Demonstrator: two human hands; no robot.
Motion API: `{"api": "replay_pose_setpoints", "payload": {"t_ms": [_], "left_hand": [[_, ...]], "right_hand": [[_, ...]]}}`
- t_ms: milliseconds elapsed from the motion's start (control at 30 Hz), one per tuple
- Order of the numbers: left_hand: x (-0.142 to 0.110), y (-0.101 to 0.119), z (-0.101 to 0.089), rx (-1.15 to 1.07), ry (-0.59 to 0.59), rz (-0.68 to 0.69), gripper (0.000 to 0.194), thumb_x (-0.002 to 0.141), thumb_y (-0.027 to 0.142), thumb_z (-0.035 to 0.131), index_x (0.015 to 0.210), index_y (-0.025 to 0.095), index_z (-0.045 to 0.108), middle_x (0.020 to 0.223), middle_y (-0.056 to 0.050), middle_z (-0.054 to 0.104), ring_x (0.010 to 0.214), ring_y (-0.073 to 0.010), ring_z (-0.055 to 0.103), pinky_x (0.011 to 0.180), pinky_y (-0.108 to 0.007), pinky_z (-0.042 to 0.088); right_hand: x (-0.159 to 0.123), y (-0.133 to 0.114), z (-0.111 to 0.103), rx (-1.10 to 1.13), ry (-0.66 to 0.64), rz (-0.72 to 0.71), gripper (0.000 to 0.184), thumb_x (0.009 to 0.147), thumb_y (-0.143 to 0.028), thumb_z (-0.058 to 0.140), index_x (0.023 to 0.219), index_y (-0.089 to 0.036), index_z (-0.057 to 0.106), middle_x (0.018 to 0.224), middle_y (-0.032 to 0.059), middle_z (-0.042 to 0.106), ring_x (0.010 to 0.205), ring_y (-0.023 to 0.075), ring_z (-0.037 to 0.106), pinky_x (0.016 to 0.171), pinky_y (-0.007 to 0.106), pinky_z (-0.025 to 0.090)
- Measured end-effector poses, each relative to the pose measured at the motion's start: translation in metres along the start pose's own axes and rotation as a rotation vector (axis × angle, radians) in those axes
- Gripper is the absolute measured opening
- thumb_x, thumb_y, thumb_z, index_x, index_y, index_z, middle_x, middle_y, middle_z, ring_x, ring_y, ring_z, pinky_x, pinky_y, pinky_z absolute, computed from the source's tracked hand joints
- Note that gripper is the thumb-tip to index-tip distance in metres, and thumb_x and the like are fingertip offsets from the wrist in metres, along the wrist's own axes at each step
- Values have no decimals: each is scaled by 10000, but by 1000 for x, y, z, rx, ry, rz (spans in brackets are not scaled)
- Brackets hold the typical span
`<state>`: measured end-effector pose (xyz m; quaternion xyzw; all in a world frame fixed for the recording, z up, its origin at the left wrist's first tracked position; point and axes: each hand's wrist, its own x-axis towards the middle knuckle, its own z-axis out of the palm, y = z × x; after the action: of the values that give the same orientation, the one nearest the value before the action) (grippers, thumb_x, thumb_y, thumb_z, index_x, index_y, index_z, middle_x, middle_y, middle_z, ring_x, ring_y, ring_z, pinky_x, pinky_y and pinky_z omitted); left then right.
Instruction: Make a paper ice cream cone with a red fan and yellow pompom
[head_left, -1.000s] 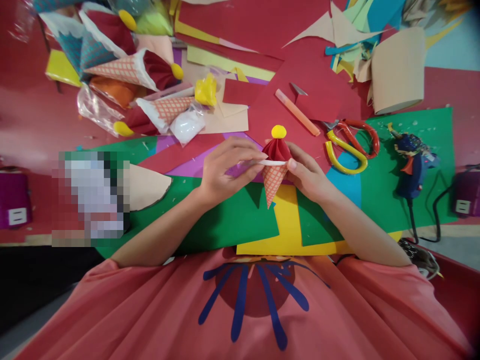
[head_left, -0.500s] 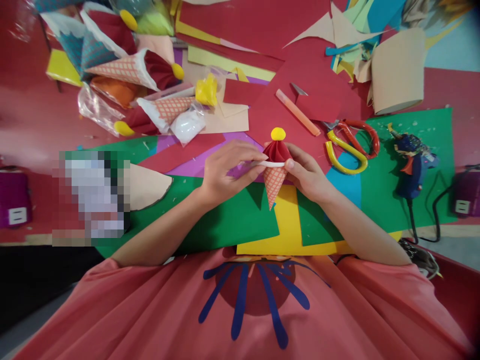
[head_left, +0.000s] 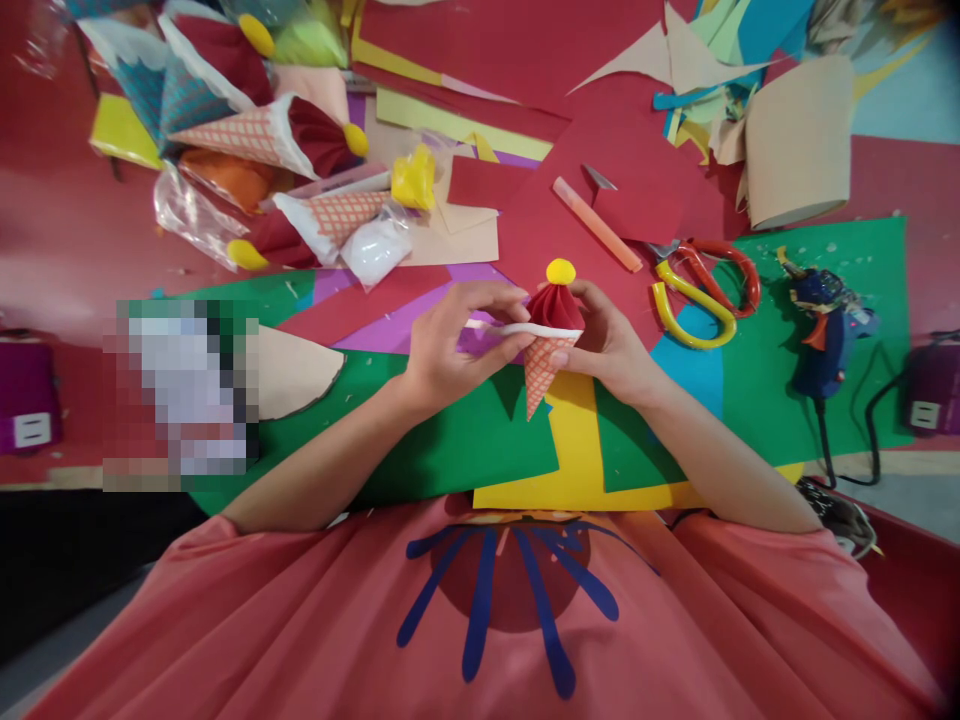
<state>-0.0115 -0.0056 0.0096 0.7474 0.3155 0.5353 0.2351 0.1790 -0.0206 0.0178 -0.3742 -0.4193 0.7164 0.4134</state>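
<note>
A small paper ice cream cone point(head_left: 541, 368) with an orange-and-white waffle print is upright, tip down, above the table. Pleated red paper point(head_left: 553, 306) fills its top, and a yellow disc point(head_left: 560, 272) crowns it. My right hand point(head_left: 616, 345) grips the cone from the right, thumb on its front and fingers behind. Along the cone's rim runs a soft white strip point(head_left: 551, 331), its loose tail reaching left between the fingers of my left hand point(head_left: 446, 338). The left thumb supports the strip from below near the rim, with the index finger arched above.
Finished-looking paper cones point(head_left: 247, 140) and bagged clay point(head_left: 377, 250) lie at the upper left. Scissors point(head_left: 701, 290), an orange marker point(head_left: 598, 225) and a blue glue gun point(head_left: 821, 345) with a cord are to the right. A beige paper roll point(head_left: 799, 140) stands behind. Green sheets point(head_left: 442, 440) cover the front.
My right thumb has shifted from the rim down onto the cone's side. The left index finger has lifted off the strip, and more of its tail shows. The cone has turned slightly.
</note>
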Motion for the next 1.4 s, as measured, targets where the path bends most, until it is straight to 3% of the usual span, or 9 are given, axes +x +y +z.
{"api": "replay_pose_setpoints", "payload": {"t_ms": [133, 267, 467, 733, 1000, 1200, 1400], "left_hand": [[8, 0, -2, 95, -58, 86, 185, 817, 315, 740, 922, 191, 653, 862, -13, 742, 848, -137, 719, 744, -256, 593], [11, 2, -4, 128, -66, 74, 222, 825, 382, 724, 959, 226, 641, 881, -14, 734, 858, -151, 712, 741, -287, 598], [11, 3, -6, 167, -92, 123, 167, 837, 307, 707, 943, 219, 613, 900, -18, 713, 872, -134, 700, 760, -267, 598], [13, 3, -5, 171, -51, 176, 92, 844, 221, 685, 891, 190, 612, 833, -4, 721, 813, -112, 704, 711, -236, 595], [11, 2, -5, 205, -38, 178, 64, 855, 213, 681, 877, 197, 623, 793, 7, 730, 766, -97, 698, 681, -199, 576], [9, 1, -4, 215, -69, 210, 106, 847, 237, 695, 896, 172, 627, 809, -25, 729, 768, -113, 701, 704, -207, 585], [8, 1, -4, 210, -89, 204, 171, 856, 334, 694, 935, 193, 641, 822, -30, 732, 765, -114, 700, 682, -209, 585]], "right_hand": [[-2, -1, -1, 5, 23, 44, 537, 638, -360, 861, 1069, -297, 547, 1055, -31, 668, 980, 152, 658, 885, 305, 562], [-4, -4, -4, -1, 35, 83, 581, 613, -424, 869, 1097, -294, 574, 1141, -7, 675, 1068, 189, 649, 978, 367, 537], [-4, -7, -8, 36, 57, 76, 612, 598, -385, 881, 1136, -303, 600, 1300, -7, 632, 1200, 196, 597, 1064, 389, 481], [-2, -8, -8, -40, 48, 56, 627, 610, -448, 864, 1152, -316, 577, 1266, -6, 611, 1093, 179, 616, 948, 338, 526], [-2, -6, -9, 21, 21, 73, 575, 642, -416, 848, 1137, -294, 583, 1120, -13, 670, 989, 159, 658, 852, 285, 555], [-1, -3, -7, 14, 30, 79, 580, 652, -539, 810, 1130, -286, 602, 1159, -3, 665, 1082, 195, 641, 959, 347, 532], [-2, -4, -4, -4, 44, 87, 485, 692, -543, 786, 1073, -290, 625, 1082, -19, 667, 1000, 165, 650, 936, 325, 533]]}}
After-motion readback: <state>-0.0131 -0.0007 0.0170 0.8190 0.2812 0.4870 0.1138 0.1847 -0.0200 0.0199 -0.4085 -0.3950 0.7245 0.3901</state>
